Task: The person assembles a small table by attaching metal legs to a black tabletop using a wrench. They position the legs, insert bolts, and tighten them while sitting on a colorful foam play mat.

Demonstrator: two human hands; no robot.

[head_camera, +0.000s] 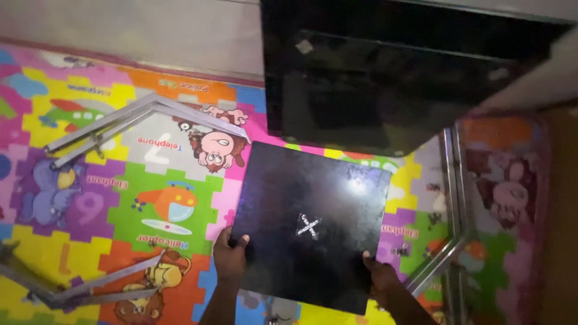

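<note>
I held the square black panel [310, 225] by its near corners over the colourful play mat [120, 198], my left hand [230, 257] curled round the left edge, thumb on top, my right hand [380, 278] clamped on the lower right corner. A large dark glass sheet [397, 78] above ran out of view. Metal frame pieces [132, 120] lay well to the left, a metal rail [453, 198] just right.

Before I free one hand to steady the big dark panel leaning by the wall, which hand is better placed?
Probably the right hand: it grips the square black panel at its lower right edge, on the side nearer the large dark panel. The left hand holds the far left edge.
</note>
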